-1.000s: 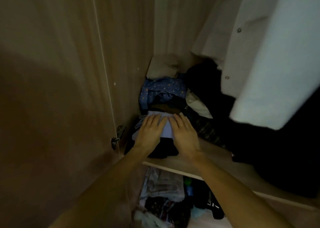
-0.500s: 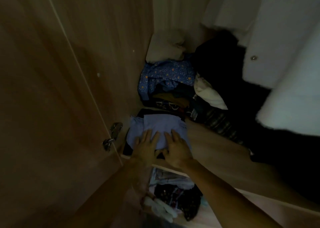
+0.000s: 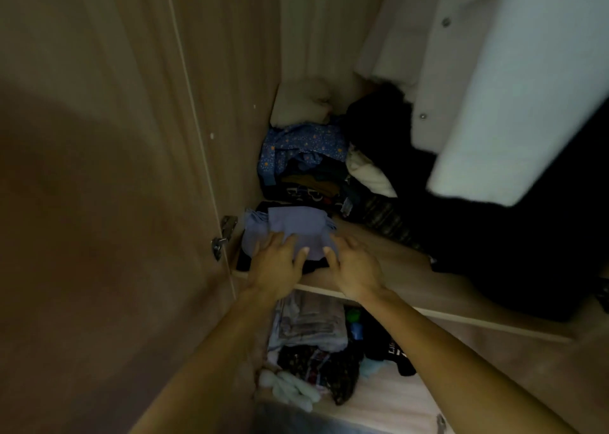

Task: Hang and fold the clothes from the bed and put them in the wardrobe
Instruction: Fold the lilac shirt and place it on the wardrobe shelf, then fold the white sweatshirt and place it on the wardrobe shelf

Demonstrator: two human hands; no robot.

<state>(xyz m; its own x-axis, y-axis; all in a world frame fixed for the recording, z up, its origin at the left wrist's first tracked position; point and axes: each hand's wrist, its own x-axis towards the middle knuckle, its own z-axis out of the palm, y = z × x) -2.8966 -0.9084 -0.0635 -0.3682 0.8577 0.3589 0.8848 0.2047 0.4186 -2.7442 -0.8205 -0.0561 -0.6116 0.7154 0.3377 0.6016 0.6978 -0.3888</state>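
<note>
A folded lilac garment (image 3: 290,229) lies on a dark folded piece at the front left corner of the wardrobe shelf (image 3: 395,269). My left hand (image 3: 276,265) rests at its near edge with spread fingers touching the cloth. Just to the right, my right hand (image 3: 354,265) hovers with loosely spread fingers at the garment's near right corner; I cannot tell whether it touches. Neither hand grips anything.
Behind the garment sit a blue patterned cloth (image 3: 300,147), a beige bundle (image 3: 303,104) and dark clothes (image 3: 389,137). White shirts (image 3: 514,81) hang at the right. The door (image 3: 99,203) with its hinge (image 3: 224,239) stands left. The lower shelf holds folded clothes (image 3: 309,328).
Both hands have slid back from the top of the lilac garment toward its near edge and spread apart. The garment stays on the shelf.
</note>
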